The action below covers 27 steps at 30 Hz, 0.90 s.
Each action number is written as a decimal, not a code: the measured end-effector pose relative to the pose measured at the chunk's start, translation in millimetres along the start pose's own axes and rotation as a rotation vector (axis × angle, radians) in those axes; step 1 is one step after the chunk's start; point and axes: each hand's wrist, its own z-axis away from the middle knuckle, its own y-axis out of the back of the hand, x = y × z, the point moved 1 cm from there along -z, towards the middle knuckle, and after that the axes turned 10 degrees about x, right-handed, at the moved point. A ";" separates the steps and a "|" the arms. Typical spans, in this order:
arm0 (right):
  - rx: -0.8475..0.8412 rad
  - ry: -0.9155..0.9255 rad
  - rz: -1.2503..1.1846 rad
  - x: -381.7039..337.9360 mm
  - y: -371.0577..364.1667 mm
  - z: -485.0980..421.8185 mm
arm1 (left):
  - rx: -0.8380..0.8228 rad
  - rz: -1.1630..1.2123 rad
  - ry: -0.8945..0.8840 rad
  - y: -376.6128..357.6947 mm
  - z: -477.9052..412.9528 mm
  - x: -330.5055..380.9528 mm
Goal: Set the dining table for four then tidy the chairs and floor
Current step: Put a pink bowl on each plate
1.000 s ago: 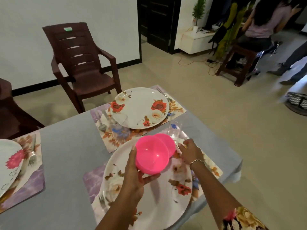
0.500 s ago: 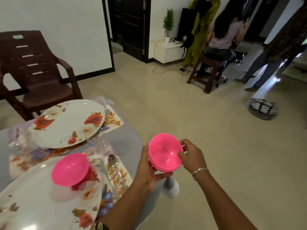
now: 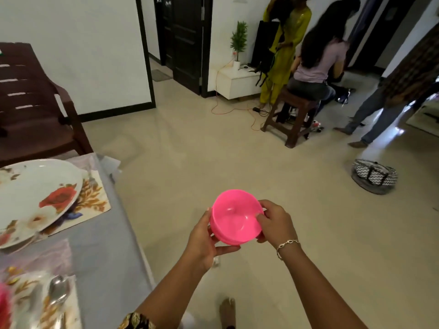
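Pink bowl (image 3: 235, 217): held in the air over the floor (image 3: 190, 162), just right of the counter's edge, tilted so its hollow faces the camera. Layered rim lines at its near-left edge suggest nested bowls; how many cannot be told.
Left hand (image 3: 204, 238): cups the bowl's left side, thumb lying along the rim, fingers curled beneath the base.
Right hand (image 3: 275, 224): pinches the right rim, thumb tip inside the bowl, fingers wrapped round the outside. A bracelet (image 3: 286, 244) sits on the wrist.
Counter (image 3: 104, 245): grey cloth, at the left, its edge running from far to near.
Plate (image 3: 35, 195): white with red flowers, far left on the counter, resting on a floral placemat (image 3: 95, 198).
Spoon (image 3: 57, 290): lies on a second placemat at the near left; beside it a pink shape (image 3: 3, 307) is cut off by the frame edge.
Chair (image 3: 31, 110): dark brown plastic, far left, behind the counter.
Floor items: a patterned bag (image 3: 374, 174) at the right, and the person's bare foot (image 3: 227, 309) near the bottom.
Far right: one person seated on a wooden stool (image 3: 292, 112), others standing near them.
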 end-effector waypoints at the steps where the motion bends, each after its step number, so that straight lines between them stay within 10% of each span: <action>1: -0.018 -0.011 -0.030 0.3 1.3 -20.7 | 0.005 0.018 0.002 -11.4 -14.8 5.4; 27: -0.702 0.134 -0.334 -161.5 -187.9 -494.5 | 0.649 0.640 -0.378 -109.4 -308.0 267.2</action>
